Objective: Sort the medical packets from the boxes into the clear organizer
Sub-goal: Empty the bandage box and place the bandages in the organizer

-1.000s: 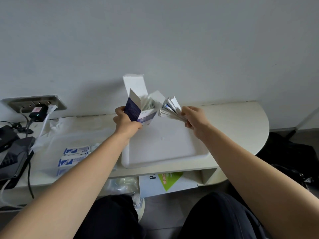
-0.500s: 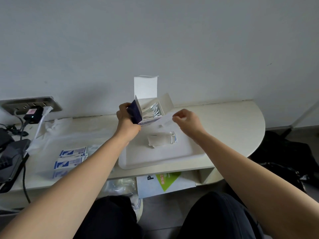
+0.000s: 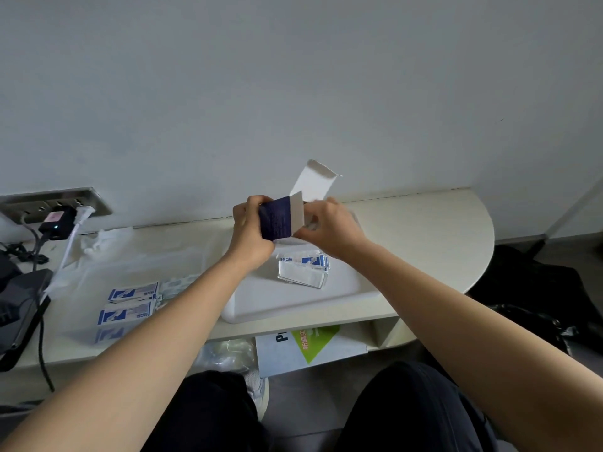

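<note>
**Step in hand:** emptying a packet box over the tray, judged from the positions below.

**Hands.** The left hand [image 3: 251, 233] is clamped round the dark blue box [image 3: 275, 220] and holds it off the surface [image 3: 424, 230], with its top flap [image 3: 315, 181] standing open toward 1 o'clock. The right hand [image 3: 332, 230] is at the box mouth, at 3 o'clock of the box, fingers curled inward. A side flap hides the fingertips, so it cannot be told whether they hold packets or nothing.

**Task items.** A small heap of loose packets [image 3: 305, 267] lies on the white tray [image 3: 277, 308], directly below the hands at 6 o'clock. The clear organizer [image 3: 81, 288] sits at 9 o'clock of the tray, its walls faint. Blue-and-white packets [image 3: 130, 293] lie in it, but the compartments cannot be made out. Most of the sorting appears not yet done.

**Recommendations.**
- Keep the box mouth tilted toward the right hand and over the tray, so that slips land there.
- Draw the packets out as one flat bundle. Thin sleeves will likely fan out and catch on the side flap.
- Grip the box by its faces without crushing it, or the contents may jam.

**Hazard.** Cables from the wall socket [image 3: 55, 203] at 10 o'clock run close to the organizer.
</note>
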Tool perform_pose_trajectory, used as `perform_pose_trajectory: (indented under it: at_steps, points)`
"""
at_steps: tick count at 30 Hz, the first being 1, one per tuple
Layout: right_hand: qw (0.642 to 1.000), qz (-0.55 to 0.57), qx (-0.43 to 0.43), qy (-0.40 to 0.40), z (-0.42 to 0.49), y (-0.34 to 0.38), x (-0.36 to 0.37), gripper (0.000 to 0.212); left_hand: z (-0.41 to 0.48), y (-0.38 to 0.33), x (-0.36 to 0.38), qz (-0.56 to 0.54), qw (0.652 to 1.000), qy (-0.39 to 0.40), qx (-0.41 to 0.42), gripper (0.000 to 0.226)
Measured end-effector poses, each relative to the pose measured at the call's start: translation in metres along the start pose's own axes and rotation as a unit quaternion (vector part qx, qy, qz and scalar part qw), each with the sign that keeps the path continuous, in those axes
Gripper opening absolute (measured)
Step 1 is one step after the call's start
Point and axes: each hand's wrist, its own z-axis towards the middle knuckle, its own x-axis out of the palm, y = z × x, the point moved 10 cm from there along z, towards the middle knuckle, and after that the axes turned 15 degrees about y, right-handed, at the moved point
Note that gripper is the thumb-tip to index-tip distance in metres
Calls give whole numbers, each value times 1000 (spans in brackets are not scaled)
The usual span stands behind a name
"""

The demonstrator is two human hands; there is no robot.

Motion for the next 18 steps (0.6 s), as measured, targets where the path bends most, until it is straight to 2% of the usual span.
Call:
perform_pose_trajectory:
  at_steps: [2, 6, 9, 12, 15, 18]
  points:
    - [998, -22, 53, 36, 4, -7, 5, 36, 0, -3, 0, 1, 1000, 6, 7, 68]
    - [985, 60, 71, 149, 13, -9, 27, 42, 0, 1, -3, -20, 1000, 3, -5, 67]
    - [968, 58, 96, 222, 12, -7, 43, 35, 1, 0, -5, -19, 1000, -1, -2, 67]
    - [961, 52, 96, 253, 11, -4, 51, 31, 2, 1, -7, -20, 1000, -3, 0, 67]
    - [954, 159, 45, 251, 14, 9, 51, 17, 1, 1, -4, -20, 1000, 8, 4, 68]
    - [937, 190, 38, 291, 12, 16, 56, 17, -1, 3, -2, -22, 1000, 13, 4, 67]
